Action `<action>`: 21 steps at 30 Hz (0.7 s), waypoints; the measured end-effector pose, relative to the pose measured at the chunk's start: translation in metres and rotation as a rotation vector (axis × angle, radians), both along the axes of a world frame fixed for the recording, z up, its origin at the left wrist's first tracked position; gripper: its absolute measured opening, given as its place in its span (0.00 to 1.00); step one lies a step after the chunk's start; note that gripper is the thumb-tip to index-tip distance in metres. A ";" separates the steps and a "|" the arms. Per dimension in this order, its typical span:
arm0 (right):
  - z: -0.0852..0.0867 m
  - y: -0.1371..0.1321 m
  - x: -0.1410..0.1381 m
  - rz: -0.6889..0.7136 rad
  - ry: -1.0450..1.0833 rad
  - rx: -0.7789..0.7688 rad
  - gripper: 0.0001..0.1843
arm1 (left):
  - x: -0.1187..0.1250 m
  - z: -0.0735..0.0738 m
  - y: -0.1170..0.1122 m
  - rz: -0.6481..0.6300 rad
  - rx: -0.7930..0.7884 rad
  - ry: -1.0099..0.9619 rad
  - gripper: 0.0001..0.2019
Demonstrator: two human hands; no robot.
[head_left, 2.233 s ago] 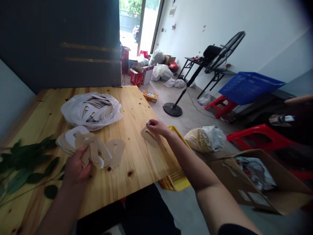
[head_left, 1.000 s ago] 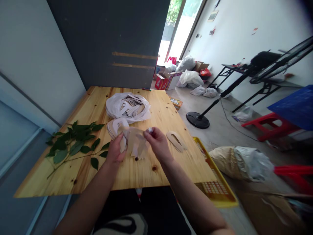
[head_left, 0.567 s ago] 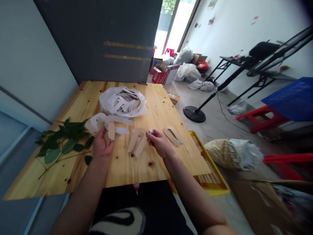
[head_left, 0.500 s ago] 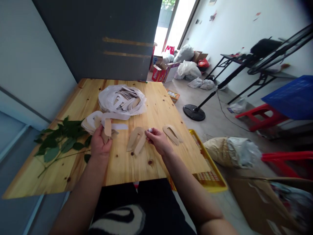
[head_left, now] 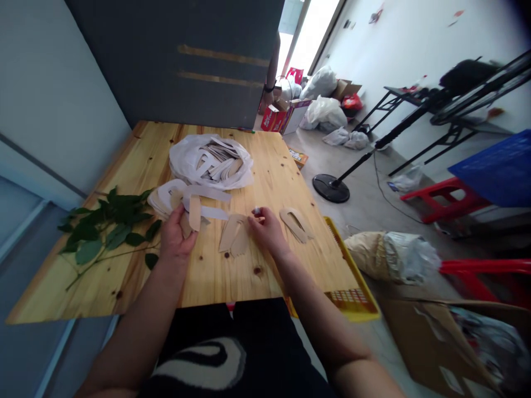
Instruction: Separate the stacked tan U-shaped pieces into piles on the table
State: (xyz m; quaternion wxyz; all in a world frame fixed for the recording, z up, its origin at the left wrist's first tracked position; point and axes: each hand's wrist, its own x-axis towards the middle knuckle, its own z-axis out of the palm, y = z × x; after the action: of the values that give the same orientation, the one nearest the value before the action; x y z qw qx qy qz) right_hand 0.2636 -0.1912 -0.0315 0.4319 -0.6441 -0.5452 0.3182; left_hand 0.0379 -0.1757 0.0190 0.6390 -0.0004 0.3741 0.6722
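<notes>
Centre of frame, on a pale pine table (head_left: 136, 160).

Left hand (head_left: 176, 239): fingers and thumb closed around the near end of a fanned bundle of cutouts (head_left: 194, 211). These are flat card pieces, arch- or horseshoe-shaped with long legs. Some show a tan face and some a white one. They splay out toward the upper left and upper right of the hand.

Right hand (head_left: 267, 229): just right of centre, fingers curled, tips at the right edge of a single tan cutout (head_left: 230, 235). That piece lies flat on the wood between the two hands, an open U with its legs pointing toward the lower left. I cannot tell whether the fingers pinch it or only touch it. A small white bit (head_left: 257, 210) shows at a fingertip, too small to identify.

Right of that hand is a small stack of tan cutouts (head_left: 295, 224), lying flat near the table's right edge.

Above the hands is a white plastic bag (head_left: 186, 160), open and heaped with more of the same pieces. A leafy green branch (head_left: 108, 224) lies at left. A yellow basket (head_left: 357, 301) sits below the table's right edge.
</notes>
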 end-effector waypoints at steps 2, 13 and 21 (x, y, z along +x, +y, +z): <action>0.010 -0.006 -0.005 -0.021 -0.027 0.137 0.11 | 0.003 -0.003 -0.002 0.017 -0.015 0.032 0.13; 0.057 -0.009 -0.049 0.158 -0.106 0.412 0.10 | 0.019 -0.014 -0.017 -0.027 0.105 0.119 0.13; 0.065 -0.016 -0.073 0.247 -0.382 0.386 0.09 | 0.019 -0.013 -0.017 -0.075 0.160 0.194 0.12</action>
State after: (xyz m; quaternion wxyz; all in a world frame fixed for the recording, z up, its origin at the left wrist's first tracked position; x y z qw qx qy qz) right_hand 0.1902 -0.2073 0.0334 0.3938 -0.5271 -0.7414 0.1318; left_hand 0.0564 -0.1924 0.0063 0.6224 0.1295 0.3791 0.6724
